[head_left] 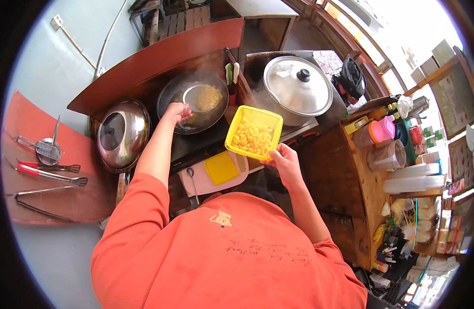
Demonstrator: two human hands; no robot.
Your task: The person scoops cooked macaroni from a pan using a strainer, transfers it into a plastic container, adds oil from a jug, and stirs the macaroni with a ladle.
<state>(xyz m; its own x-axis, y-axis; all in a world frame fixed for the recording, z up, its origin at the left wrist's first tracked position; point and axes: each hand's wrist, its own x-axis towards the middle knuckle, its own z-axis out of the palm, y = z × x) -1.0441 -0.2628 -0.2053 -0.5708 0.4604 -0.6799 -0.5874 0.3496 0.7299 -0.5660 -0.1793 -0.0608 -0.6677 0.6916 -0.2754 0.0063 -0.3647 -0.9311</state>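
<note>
Near side of the wok (167,97): pink board (241,176) bearing a flat yellow square (221,168). Right of the wok: right hand (287,164) grips a corner of a square yellow tub (247,152) containing chunky yellow pieces (255,135). Over the wok's near-left rim: left hand (180,112), fingers curled, grip indeterminable. The round, dark wok contains yellowish food (209,97). Farther right: lidded metal pot (288,87), contents hidden
</note>
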